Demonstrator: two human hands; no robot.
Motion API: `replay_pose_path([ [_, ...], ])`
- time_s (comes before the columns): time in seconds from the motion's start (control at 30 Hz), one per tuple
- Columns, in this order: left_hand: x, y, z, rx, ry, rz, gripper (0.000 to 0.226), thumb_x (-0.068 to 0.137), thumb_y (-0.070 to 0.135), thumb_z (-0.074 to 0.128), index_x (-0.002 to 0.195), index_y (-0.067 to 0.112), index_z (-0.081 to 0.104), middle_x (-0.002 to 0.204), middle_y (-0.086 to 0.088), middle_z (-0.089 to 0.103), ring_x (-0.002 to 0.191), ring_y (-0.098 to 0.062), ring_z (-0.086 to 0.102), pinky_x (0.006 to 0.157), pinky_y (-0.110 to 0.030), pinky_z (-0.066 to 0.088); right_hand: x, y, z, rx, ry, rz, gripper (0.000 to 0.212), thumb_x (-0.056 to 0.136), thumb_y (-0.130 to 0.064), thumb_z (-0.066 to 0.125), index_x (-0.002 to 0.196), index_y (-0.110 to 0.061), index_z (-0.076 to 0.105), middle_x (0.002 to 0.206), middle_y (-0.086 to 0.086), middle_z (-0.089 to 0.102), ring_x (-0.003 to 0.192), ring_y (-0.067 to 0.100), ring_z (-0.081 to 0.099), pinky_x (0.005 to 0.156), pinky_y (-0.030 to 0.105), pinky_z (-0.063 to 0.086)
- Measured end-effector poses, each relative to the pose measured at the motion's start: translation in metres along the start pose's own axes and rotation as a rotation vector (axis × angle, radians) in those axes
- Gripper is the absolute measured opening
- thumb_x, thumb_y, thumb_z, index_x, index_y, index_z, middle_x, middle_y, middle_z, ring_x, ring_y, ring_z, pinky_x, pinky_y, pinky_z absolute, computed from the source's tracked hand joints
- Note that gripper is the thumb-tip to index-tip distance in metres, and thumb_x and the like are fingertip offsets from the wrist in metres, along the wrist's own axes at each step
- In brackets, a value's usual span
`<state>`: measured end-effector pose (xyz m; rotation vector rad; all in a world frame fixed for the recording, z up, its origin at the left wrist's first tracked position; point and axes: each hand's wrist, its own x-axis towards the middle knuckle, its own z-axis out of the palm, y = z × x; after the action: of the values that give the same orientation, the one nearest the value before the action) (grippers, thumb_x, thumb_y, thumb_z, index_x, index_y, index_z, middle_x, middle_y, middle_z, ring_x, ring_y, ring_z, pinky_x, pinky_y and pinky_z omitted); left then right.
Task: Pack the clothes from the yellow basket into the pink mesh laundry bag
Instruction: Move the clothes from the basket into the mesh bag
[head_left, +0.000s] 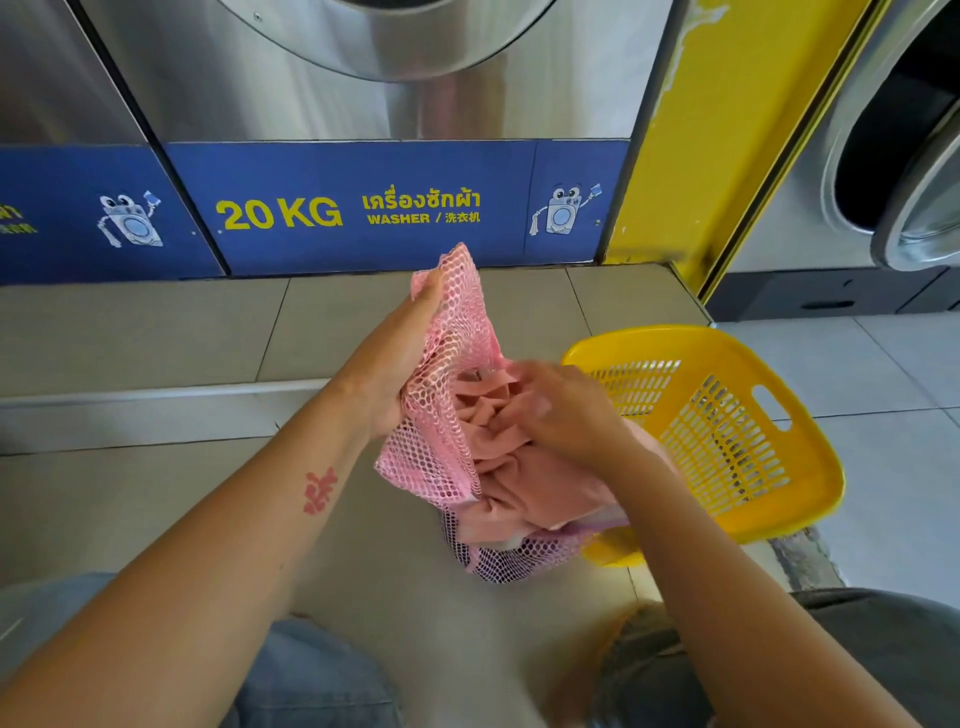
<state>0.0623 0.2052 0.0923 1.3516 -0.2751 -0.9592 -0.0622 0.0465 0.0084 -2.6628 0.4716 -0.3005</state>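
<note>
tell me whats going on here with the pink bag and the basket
A person crouched in front of a 20 kg washer is packing laundry. The left hand grips the pink mesh laundry bag by its upper edge, holding the mouth open. The right hand pushes a pink garment down into it. The yellow basket beside the bag on the floor looks empty in the part that shows.

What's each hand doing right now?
Left hand: closed on the pink mesh bag, holding its mouth open.
Right hand: closed on pink cloth at the bag's mouth.
</note>
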Motion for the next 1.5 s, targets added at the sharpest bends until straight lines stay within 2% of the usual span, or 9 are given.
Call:
replay_pose_path([
  [0.2, -0.003, -0.007, 0.005, -0.061, 0.016, -0.020, 0.061, 0.096, 0.063, 0.043, 0.140, 0.023, 0.054, 0.124, -0.009, 0.072, 0.109, -0.032, 0.071, 0.099, -0.050, 0.053, -0.030, 0.061, -0.014, 0.375, -0.052, 0.727, 0.104, 0.075, -0.062, 0.067, 0.152, -0.019, 0.012, 0.155, 0.016, 0.029, 0.142, 0.033, 0.030, 0.115, 0.044, 0.026],
  [0.3, -0.003, -0.008, 0.008, -0.077, 0.019, -0.029, 0.059, 0.097, 0.062, 0.043, 0.138, 0.022, 0.056, 0.116, -0.009, 0.075, 0.109, -0.034, 0.070, 0.098, -0.051, 0.053, -0.043, 0.072, -0.006, 0.516, -0.213, 0.879, 0.099, 0.075, -0.074, 0.057, 0.145, -0.008, 0.034, 0.146, 0.022, 0.043, 0.131, 0.036, 0.045, 0.102, 0.042, 0.039],
  [0.47, -0.008, -0.003, 0.009, -0.062, 0.062, -0.030, 0.053, 0.097, 0.061, 0.043, 0.130, 0.023, 0.060, 0.106, -0.010, 0.078, 0.106, -0.034, 0.071, 0.100, -0.054, 0.051, -0.039, 0.070, -0.007, 0.462, -0.064, 0.715, 0.041, 0.089, -0.045, 0.060, 0.064, -0.013, 0.057, 0.067, 0.009, 0.057, 0.077, 0.024, 0.053, 0.057, 0.031, 0.034],
  [0.83, -0.008, -0.002, 0.015, -0.040, 0.106, -0.024, 0.062, 0.097, 0.063, 0.041, 0.141, 0.021, 0.054, 0.130, -0.008, 0.069, 0.114, -0.024, 0.068, 0.107, -0.045, 0.047, 0.003, -0.044, -0.080, 0.310, 0.541, 0.223, 0.020, 0.095, -0.028, 0.052, 0.096, -0.008, 0.056, 0.090, 0.017, 0.068, 0.085, 0.037, 0.059, 0.065, 0.038, 0.037],
  [0.97, -0.008, -0.001, 0.018, -0.088, 0.089, -0.034, 0.063, 0.095, 0.065, 0.041, 0.136, 0.020, 0.059, 0.123, -0.013, 0.072, 0.107, -0.027, 0.071, 0.099, -0.042, 0.053, -0.004, -0.078, -0.038, 0.234, 0.273, 0.167, 0.022, 0.097, -0.025, 0.048, 0.109, -0.008, 0.053, 0.085, 0.021, 0.066, 0.077, 0.039, 0.060, 0.059, 0.035, 0.032],
  [1.13, -0.013, -0.001, 0.022, -0.118, 0.113, -0.023, 0.060, 0.096, 0.060, 0.045, 0.143, 0.024, 0.050, 0.122, -0.010, 0.070, 0.090, -0.023, 0.074, 0.078, -0.038, 0.061, -0.023, -0.065, 0.024, 0.000, -0.542, 0.097, 0.020, 0.094, -0.014, 0.044, 0.105, -0.007, 0.058, 0.096, 0.016, 0.065, 0.092, 0.031, 0.061, 0.087, 0.039, 0.047],
  [1.27, -0.014, -0.001, 0.021, -0.109, 0.089, -0.036, 0.060, 0.097, 0.059, 0.044, 0.144, 0.022, 0.049, 0.132, -0.014, 0.065, 0.074, -0.020, 0.076, 0.067, -0.034, 0.063, -0.018, -0.044, 0.009, 0.211, -0.353, 0.081, 0.010, 0.091, -0.028, 0.057, 0.098, -0.022, 0.062, 0.090, 0.002, 0.061, 0.083, 0.021, 0.058, 0.074, 0.030, 0.045],
  [1.4, -0.014, 0.000, 0.019, -0.143, 0.096, -0.059, 0.062, 0.096, 0.061, 0.044, 0.145, 0.024, 0.048, 0.131, -0.012, 0.066, 0.095, -0.027, 0.075, 0.080, -0.043, 0.062, -0.011, -0.008, -0.013, 0.040, 0.158, 0.312, 0.071, 0.075, -0.051, 0.069, 0.136, -0.026, 0.042, 0.127, 0.005, 0.055, 0.120, 0.031, 0.050, 0.097, 0.044, 0.041],
  [1.5, -0.012, -0.002, 0.019, -0.136, 0.084, -0.057, 0.062, 0.097, 0.059, 0.042, 0.148, 0.024, 0.044, 0.140, -0.012, 0.060, 0.106, -0.028, 0.069, 0.086, -0.043, 0.060, -0.012, 0.022, -0.010, 0.076, -0.022, 0.687, 0.113, 0.063, -0.073, 0.066, 0.148, -0.019, 0.015, 0.146, 0.016, 0.039, 0.134, 0.039, 0.037, 0.109, 0.054, 0.031],
])
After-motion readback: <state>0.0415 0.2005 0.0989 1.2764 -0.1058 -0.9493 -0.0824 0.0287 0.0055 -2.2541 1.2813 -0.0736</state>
